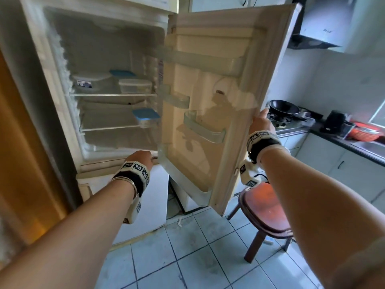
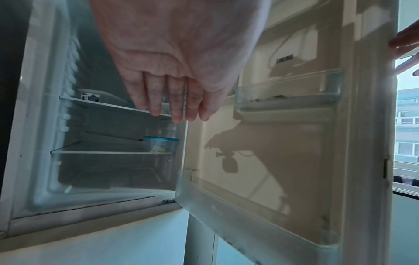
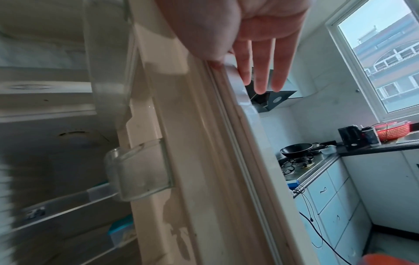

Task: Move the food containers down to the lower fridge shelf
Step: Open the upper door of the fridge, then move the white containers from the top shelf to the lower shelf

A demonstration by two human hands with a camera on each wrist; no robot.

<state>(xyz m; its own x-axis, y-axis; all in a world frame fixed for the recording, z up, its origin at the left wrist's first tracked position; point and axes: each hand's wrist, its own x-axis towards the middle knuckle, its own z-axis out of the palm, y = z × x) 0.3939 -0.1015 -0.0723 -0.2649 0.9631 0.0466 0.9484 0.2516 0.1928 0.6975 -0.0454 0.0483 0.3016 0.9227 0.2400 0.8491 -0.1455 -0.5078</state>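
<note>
The fridge stands open. On its upper shelf [image 1: 112, 94] sit a large clear tub with a label [image 1: 91, 82], a clear lidded box [image 1: 135, 85] and, behind them, a blue-lidded box [image 1: 121, 73]. One blue-lidded container [image 1: 145, 116] [image 2: 161, 144] stands at the right end of the lower shelf [image 1: 108, 128]. My left hand [image 1: 140, 158] [image 2: 176, 111] hovers empty at the compartment's bottom edge, fingers straight. My right hand [image 1: 261, 122] [image 3: 256, 68] holds the free edge of the fridge door [image 1: 218, 101], thumb on the inner side and fingers on the outer side.
A wooden stool [image 1: 264, 207] stands on the tiled floor just right of the door. Beyond it runs a counter with a wok [image 1: 284, 108], a black kettle [image 1: 334, 122] and a red basket [image 1: 364, 132]. A brown wooden panel [image 1: 25, 163] flanks the fridge on the left.
</note>
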